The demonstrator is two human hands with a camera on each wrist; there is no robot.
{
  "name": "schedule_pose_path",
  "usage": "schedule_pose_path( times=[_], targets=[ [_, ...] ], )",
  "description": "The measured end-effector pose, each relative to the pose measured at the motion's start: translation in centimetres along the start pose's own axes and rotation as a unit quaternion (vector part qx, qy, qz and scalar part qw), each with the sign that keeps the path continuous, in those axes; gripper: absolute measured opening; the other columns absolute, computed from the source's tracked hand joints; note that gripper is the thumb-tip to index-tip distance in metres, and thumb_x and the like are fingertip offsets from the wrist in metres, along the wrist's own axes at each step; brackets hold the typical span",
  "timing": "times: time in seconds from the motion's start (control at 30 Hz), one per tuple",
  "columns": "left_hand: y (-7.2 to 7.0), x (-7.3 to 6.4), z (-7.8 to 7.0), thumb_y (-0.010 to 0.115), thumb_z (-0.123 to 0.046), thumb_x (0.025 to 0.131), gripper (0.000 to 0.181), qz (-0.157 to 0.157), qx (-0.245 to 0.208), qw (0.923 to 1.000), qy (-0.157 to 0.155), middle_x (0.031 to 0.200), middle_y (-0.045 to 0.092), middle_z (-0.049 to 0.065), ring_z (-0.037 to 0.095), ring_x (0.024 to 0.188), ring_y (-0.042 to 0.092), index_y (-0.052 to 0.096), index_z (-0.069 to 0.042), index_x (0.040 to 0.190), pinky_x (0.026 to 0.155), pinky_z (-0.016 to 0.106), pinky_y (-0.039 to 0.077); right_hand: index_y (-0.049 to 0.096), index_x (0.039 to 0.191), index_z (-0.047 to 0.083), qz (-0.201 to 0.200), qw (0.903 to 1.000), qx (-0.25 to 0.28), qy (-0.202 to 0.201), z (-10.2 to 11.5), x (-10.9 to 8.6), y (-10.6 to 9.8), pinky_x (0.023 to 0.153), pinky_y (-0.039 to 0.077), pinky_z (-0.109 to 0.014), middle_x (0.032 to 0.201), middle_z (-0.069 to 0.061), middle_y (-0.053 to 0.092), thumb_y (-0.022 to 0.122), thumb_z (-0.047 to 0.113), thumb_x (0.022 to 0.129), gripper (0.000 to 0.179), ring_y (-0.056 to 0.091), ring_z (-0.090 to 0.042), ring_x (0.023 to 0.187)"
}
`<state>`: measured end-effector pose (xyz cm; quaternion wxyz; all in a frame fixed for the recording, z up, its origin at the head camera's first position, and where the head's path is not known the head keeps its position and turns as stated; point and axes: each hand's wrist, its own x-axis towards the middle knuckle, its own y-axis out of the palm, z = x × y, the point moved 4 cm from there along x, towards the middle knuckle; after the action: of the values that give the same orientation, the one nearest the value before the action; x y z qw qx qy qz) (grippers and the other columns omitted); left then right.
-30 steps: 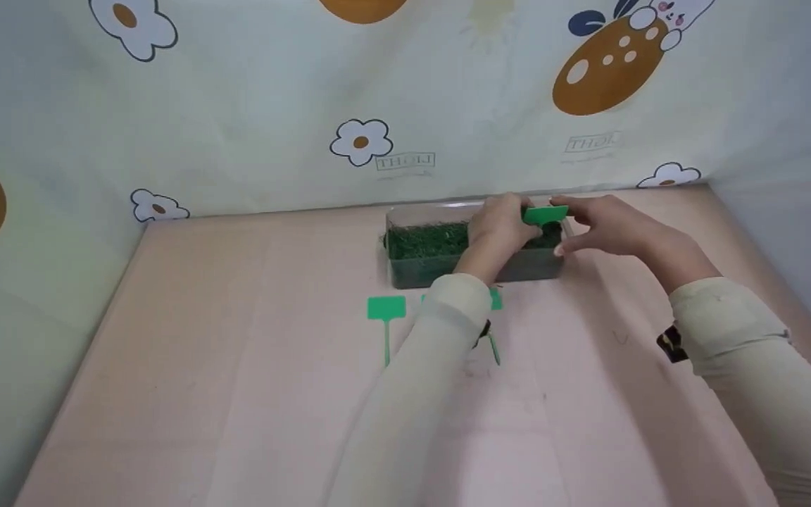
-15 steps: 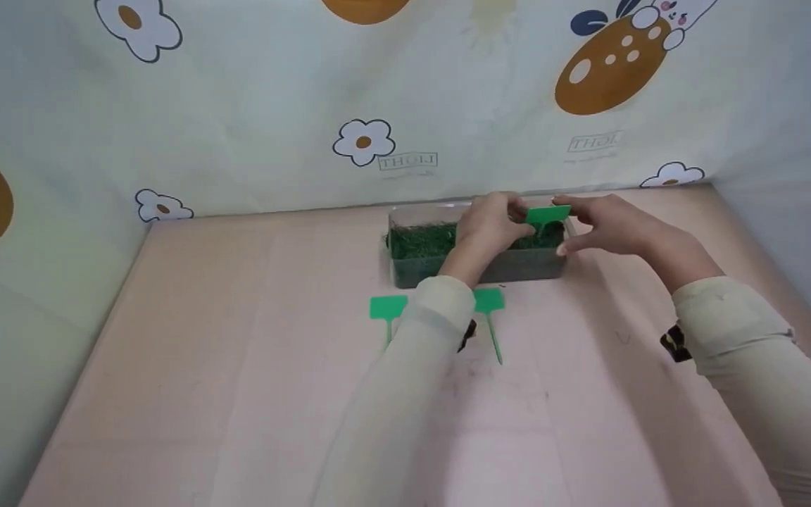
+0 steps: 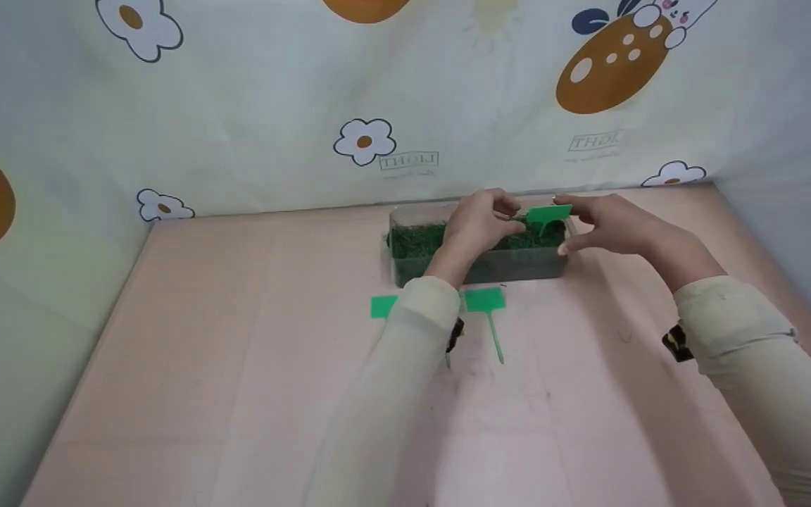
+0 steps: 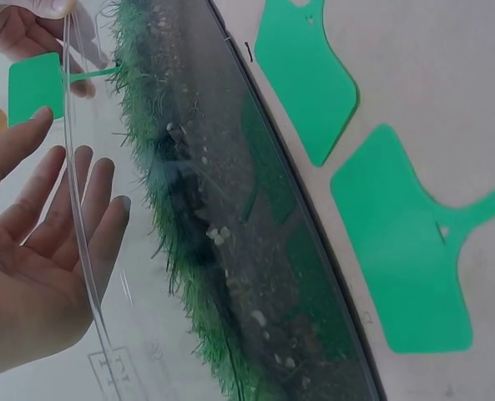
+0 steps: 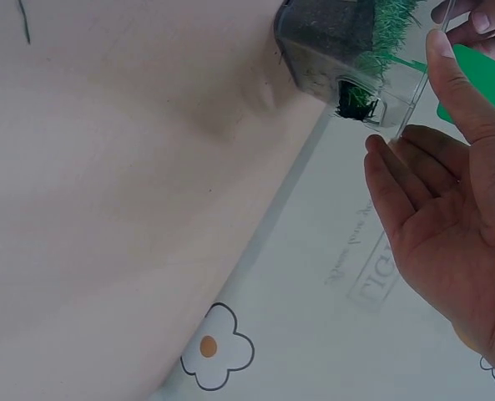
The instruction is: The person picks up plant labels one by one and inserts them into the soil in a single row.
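Note:
A clear plastic box (image 3: 529,264) of soil and green grass stands at the table's back edge. A green plant label (image 3: 550,213) stands upright by its stem in the grass near the right end. My left hand (image 3: 477,222) is over the grass left of that label, fingers loosely bent and apart from it; its palm faces the box in the left wrist view. My right hand (image 3: 613,224) holds the box's right end, thumb (image 5: 447,79) at the front rim and fingers reaching to the far side. Two more green labels, a left one (image 3: 383,307) and a right one (image 3: 485,299), lie before the box.
A third stem tip (image 3: 448,362) shows beside my left sleeve (image 3: 405,352), which hides the rest. The pink table (image 3: 236,338) ends at a white patterned backdrop (image 3: 272,127) right behind the box. Dark crumbs (image 3: 441,387) dot the tabletop.
My left hand has let go of the upright label and drawn left, uncovering more grass and the right loose label. The upright label stays put. My right hand has not visibly moved.

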<state>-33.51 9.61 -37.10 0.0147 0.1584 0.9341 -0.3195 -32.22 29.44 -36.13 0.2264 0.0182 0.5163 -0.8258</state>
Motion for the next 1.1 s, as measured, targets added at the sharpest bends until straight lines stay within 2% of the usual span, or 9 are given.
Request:
schedule_pose_path(
  times=[0.13,0.27,0.43,0.53,0.67,1.1],
  targets=[
    [-0.5,-0.2,0.4,0.071,-0.024,0.093,0.028,-0.001,-0.036,0.9993,0.009,0.122,0.069,-0.004,0.012,0.114,0.064,0.069,-0.020,0.121,0.093,0.030,0.054,0.031,0.156,0.008,0.002,1.0000,0.000,0.003,0.0,0.1,0.0,0.111,0.038,-0.059,0.157,-0.025,0.036,0.078,0.041,0.085,0.091,0.036,-0.050,0.142],
    [-0.9,-0.3,0.7,0.066,-0.034,0.097,0.027,-0.015,-0.058,0.9981,0.013,0.120,0.069,-0.003,0.013,0.112,0.064,0.069,-0.019,0.119,0.094,0.030,0.053,0.031,0.156,0.007,0.000,1.0000,-0.002,0.000,0.0,0.0,0.0,0.112,0.037,-0.059,0.157,-0.025,0.036,0.079,0.040,0.085,0.091,0.037,-0.049,0.142],
    [-1.4,-0.4,1.1,0.049,-0.050,0.102,0.044,-0.032,-0.099,0.9942,0.025,0.118,0.071,0.002,0.017,0.109,0.066,0.070,-0.015,0.119,0.096,0.034,0.052,0.032,0.155,0.005,-0.004,0.9999,-0.002,-0.010,0.1,-0.1,0.0,0.113,0.036,-0.059,0.156,-0.024,0.037,0.079,0.036,0.086,0.089,0.037,-0.049,0.142],
    [-1.7,-0.4,1.3,0.040,-0.054,0.104,0.053,-0.026,-0.139,0.9895,0.027,0.120,0.072,0.004,0.020,0.110,0.069,0.069,-0.012,0.121,0.100,0.036,0.051,0.032,0.155,0.004,-0.005,0.9999,0.003,-0.014,0.1,-0.1,0.0,0.113,0.036,-0.058,0.156,-0.024,0.038,0.079,0.034,0.086,0.088,0.038,-0.048,0.142],
    [-2.1,-0.5,1.6,0.036,-0.054,0.105,0.057,-0.014,-0.178,0.9837,0.019,0.122,0.071,0.004,0.021,0.112,0.069,0.069,-0.011,0.122,0.100,0.036,0.052,0.031,0.155,0.005,-0.003,0.9999,0.004,-0.012,0.0,-0.1,0.1,0.112,0.037,-0.059,0.156,-0.024,0.039,0.078,0.036,0.086,0.089,0.038,-0.048,0.142],
    [-2.8,-1.0,1.9,0.036,-0.053,0.105,0.059,-0.005,-0.202,0.9794,0.009,0.124,0.070,0.006,0.019,0.111,0.069,0.069,-0.008,0.122,0.097,0.033,0.055,0.031,0.155,0.005,-0.003,0.9998,0.017,-0.012,0.0,0.0,0.1,0.113,0.036,-0.059,0.157,-0.022,0.037,0.079,0.036,0.086,0.090,0.037,-0.049,0.143]
  ],
)
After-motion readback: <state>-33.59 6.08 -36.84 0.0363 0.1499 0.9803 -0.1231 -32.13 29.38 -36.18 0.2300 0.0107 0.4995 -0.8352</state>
